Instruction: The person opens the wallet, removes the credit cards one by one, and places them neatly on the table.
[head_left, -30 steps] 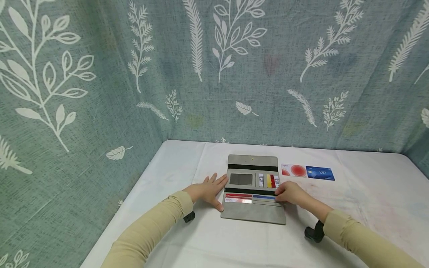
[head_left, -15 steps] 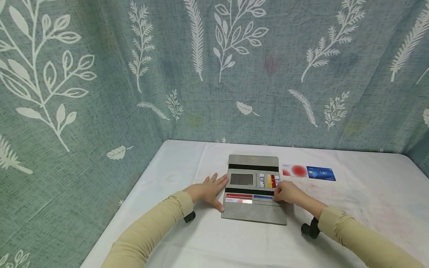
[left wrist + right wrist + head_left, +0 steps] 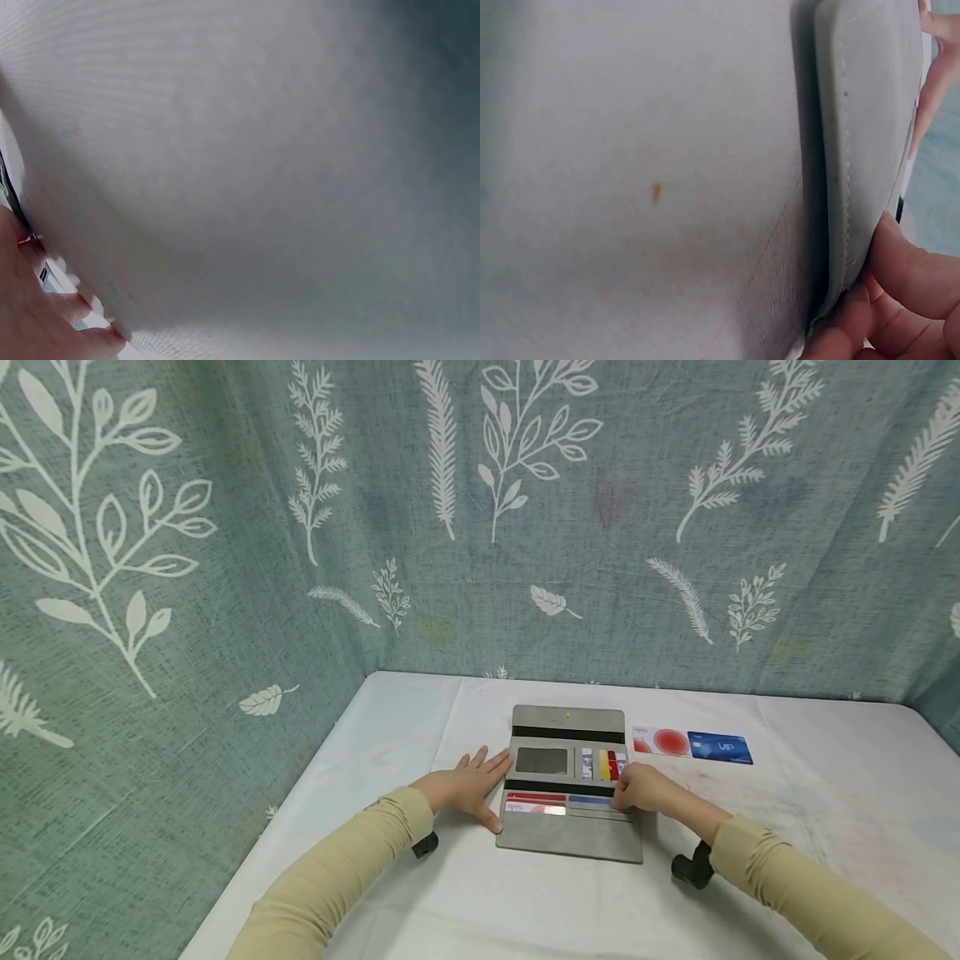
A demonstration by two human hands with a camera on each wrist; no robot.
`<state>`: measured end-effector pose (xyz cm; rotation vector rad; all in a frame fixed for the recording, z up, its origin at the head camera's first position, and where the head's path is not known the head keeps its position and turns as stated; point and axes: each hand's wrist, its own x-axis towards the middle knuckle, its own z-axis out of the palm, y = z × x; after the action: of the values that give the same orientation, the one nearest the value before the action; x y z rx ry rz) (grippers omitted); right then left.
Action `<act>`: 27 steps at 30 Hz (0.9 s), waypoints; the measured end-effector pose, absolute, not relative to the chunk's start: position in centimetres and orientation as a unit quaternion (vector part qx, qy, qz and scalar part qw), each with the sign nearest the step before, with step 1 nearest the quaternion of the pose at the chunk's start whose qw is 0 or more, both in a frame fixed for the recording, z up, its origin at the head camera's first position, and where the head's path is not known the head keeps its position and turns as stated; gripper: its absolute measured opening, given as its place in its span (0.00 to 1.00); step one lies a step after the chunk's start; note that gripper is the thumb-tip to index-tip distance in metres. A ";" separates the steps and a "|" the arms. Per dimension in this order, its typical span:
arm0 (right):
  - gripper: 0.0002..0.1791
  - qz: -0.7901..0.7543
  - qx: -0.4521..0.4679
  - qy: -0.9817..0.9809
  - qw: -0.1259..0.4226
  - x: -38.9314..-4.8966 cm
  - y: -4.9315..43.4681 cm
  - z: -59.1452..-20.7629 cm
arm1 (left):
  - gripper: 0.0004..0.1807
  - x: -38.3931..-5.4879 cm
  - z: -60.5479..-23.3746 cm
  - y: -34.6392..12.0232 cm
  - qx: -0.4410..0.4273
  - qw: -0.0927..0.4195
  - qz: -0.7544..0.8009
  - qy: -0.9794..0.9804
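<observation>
One left hand (image 3: 468, 789), fingers spread apart, touches the left edge of one open wallet (image 3: 568, 843) on the white table (image 3: 450, 902); one right hand (image 3: 645, 787) has its fingers clamped on the wallet's right edge. Off the far right corner lie two cards: one white-and-red card (image 3: 660, 742), one blue card (image 3: 721, 747). Only the right wrist view shows edge stitching (image 3: 845, 142).
</observation>
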<state>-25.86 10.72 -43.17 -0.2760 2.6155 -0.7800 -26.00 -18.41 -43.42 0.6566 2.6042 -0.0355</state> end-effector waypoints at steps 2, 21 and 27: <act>0.06 -0.283 -0.092 0.933 0.201 -25.8 10.7 -43.2 | 0.64 -26.0 -43.4 -18.4 0.237 0.226 -0.013 0.945; 0.07 -0.243 -0.136 0.952 0.126 -25.2 10.4 -43.5 | 0.64 -25.9 -43.1 -18.3 0.238 0.228 -0.018 0.944; 0.06 -0.234 -0.128 0.955 0.128 -25.5 10.3 -43.4 | 0.64 -25.9 -43.1 -18.3 0.235 0.230 -0.022 0.944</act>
<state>-25.51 10.31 -43.43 -0.3729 2.7785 -0.6795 -25.94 -18.28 -43.09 0.6463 2.5975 -0.0605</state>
